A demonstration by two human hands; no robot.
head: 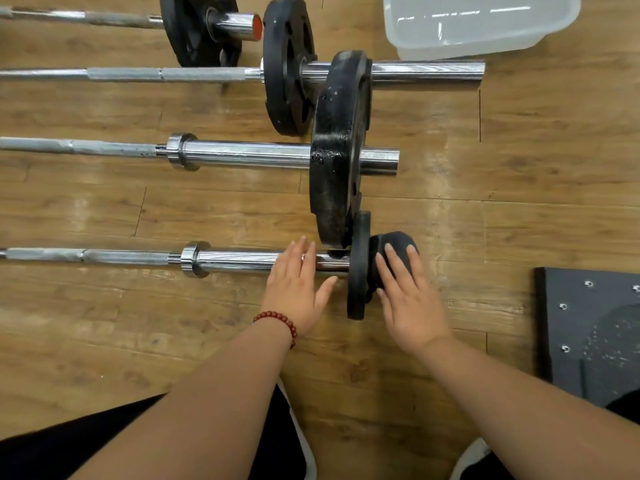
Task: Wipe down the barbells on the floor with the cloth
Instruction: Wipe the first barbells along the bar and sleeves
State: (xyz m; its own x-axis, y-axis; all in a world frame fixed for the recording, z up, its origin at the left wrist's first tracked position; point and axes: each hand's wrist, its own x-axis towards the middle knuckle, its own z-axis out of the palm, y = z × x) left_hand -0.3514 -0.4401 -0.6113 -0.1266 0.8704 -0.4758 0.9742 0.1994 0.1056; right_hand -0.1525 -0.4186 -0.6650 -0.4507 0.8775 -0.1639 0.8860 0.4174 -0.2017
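Closest in, the left hand point(298, 289) lies flat, fingers straight and spread, on the chrome sleeve of the nearest barbell point(242, 259), likely to stop it rolling on the floor point(104, 323). At its 3 o'clock, past the small plate point(358, 271), the right hand point(408, 299) presses nearly straight fingers onto the dark cloth point(398, 240), which is bunched over the sleeve's end; nothing is pinched. Draped so, the cloth can rub the whole tip. At 12 o'clock a large plate point(337, 150) on the second barbell point(242, 154) stands close against the small plate, crowding the wipe. A third barbell point(173, 74) and a fourth barbell point(121, 19) lie beyond, parallel, with a clear plastic tub point(485, 29) at 1 o'clock, probably for rinsing.
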